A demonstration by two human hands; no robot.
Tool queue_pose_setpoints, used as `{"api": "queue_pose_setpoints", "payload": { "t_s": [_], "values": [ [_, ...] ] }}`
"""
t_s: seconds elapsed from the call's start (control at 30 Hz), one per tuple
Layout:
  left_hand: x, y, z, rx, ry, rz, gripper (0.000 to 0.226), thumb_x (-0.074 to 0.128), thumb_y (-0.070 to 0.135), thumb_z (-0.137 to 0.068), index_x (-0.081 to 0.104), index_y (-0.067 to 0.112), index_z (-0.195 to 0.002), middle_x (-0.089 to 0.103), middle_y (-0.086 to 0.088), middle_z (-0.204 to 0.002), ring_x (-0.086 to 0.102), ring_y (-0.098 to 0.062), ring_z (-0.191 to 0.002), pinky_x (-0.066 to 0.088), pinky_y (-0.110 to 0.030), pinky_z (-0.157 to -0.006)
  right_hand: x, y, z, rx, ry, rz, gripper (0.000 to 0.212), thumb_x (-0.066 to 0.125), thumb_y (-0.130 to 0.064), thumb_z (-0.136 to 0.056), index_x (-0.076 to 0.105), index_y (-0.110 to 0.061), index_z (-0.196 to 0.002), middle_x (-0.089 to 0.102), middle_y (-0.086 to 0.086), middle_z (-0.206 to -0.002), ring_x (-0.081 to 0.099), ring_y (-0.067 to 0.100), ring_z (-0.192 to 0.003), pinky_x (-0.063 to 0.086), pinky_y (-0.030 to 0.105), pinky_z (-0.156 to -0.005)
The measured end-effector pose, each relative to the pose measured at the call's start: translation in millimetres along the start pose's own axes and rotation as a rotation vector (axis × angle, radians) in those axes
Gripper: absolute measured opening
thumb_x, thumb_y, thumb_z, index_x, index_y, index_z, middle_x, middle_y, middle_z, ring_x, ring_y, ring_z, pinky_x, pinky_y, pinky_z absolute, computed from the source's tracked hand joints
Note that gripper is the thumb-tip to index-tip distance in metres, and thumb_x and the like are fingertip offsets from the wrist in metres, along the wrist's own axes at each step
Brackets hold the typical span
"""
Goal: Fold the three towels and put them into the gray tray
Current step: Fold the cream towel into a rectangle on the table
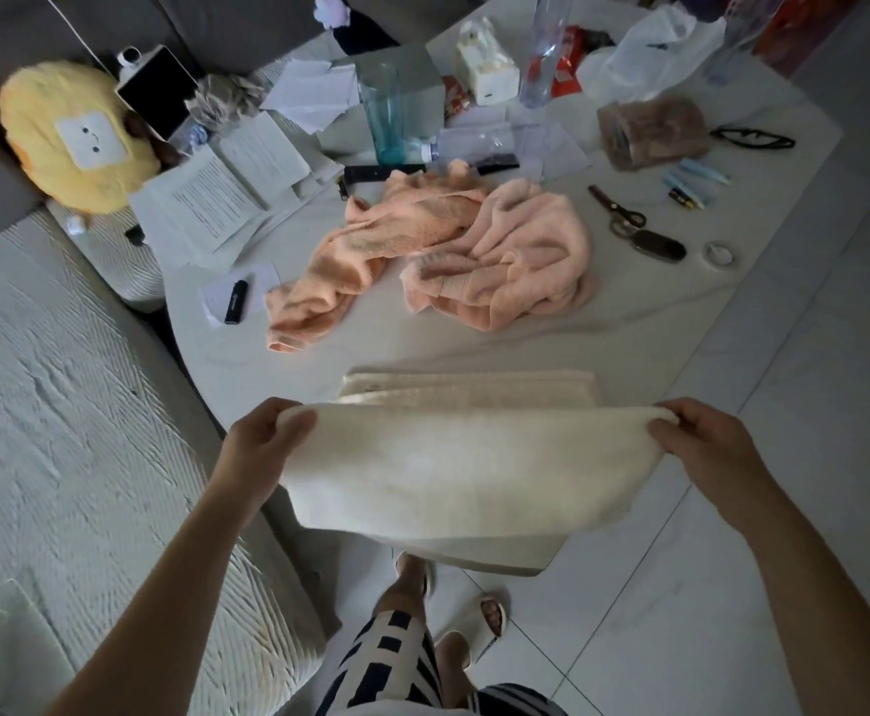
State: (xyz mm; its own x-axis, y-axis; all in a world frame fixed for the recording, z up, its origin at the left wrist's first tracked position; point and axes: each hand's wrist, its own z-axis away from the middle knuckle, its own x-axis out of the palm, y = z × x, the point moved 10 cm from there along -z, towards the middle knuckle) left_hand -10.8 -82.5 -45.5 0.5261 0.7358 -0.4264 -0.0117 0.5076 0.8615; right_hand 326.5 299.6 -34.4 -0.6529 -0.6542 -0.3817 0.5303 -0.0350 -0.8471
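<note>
A cream towel [453,457] is held at the desk's [655,302] near edge, one top corner pinched by the left hand [262,436], the other by the right hand [701,431]. Two crumpled peach towels [453,250] lie mid-desk.

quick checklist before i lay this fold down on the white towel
1. Left hand grips its corner: ok.
2. Right hand grips the other corner: ok.
3. Held edge of the white towel level between the hands: ok.
4. Far end lies flat on the table: ok.
5. Two peach towels clear of the fold: ok.
6. Gray tray located: cannot tell.
</note>
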Motion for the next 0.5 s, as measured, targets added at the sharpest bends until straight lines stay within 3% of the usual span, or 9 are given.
{"api": "queue_pose_setpoints", "payload": {
  "t_s": [0.1,0.2,0.33,0.47,0.5],
  "values": [
    [13,-5,-28,-0.021,0.059,-0.065,0.013,0.06,0.043,-0.09,0.068,0.037,-0.081,0.07,0.011,-0.077,0.062,-0.002,-0.071,0.047,-0.026,-0.058,11,1,-36,0.035,0.111,0.011,0.016,0.062,-0.011,-0.089,0.068,-0.025,-0.082,0.069,-0.005,-0.081,0.062,0.014,-0.073,0.049,0.028,-0.065],
    [38,-23,-55,-0.179,-0.033,0.052,0.025,0.058,0.045,-0.093,0.071,0.025,-0.086,0.069,-0.001,-0.082,0.062,-0.019,-0.073,0.05,-0.03,-0.063,19,9,-61,0.087,0.157,0.076,0.011,0.06,-0.016,-0.087,0.066,-0.023,-0.081,0.066,-0.005,-0.078,0.06,0.015,-0.068,0.048,0.028,-0.056],
    [68,-50,-51,-0.321,-0.29,0.103,0.028,0.062,0.032,-0.099,0.076,0.01,-0.092,0.075,-0.011,-0.083,0.069,-0.031,-0.079,0.056,-0.038,-0.067,47,43,-62,0.271,-0.065,0.124,0.015,0.056,-0.016,-0.093,0.069,-0.018,-0.086,0.069,0.008,-0.086,0.063,0.028,-0.081,0.054,0.043,-0.077],
    [56,-76,-36,-0.535,-0.408,0.394,0.036,0.07,0.035,-0.091,0.077,0.003,-0.105,0.075,-0.026,-0.101,0.072,-0.041,-0.086,0.06,-0.043,-0.069,33,56,-39,0.343,-0.307,0.03,0.018,0.059,-0.014,-0.093,0.076,-0.014,-0.086,0.072,0.007,-0.081,0.066,0.019,-0.075,0.051,0.031,-0.067],
    [56,-79,-32,-0.595,-0.485,0.483,0.042,0.073,0.035,-0.088,0.075,-0.002,-0.108,0.074,-0.026,-0.097,0.072,-0.041,-0.082,0.061,-0.042,-0.065,27,57,-31,0.381,-0.376,-0.022,0.015,0.062,-0.018,-0.089,0.077,-0.015,-0.088,0.073,0.007,-0.082,0.068,0.017,-0.074,0.052,0.027,-0.064]
  ]
}}
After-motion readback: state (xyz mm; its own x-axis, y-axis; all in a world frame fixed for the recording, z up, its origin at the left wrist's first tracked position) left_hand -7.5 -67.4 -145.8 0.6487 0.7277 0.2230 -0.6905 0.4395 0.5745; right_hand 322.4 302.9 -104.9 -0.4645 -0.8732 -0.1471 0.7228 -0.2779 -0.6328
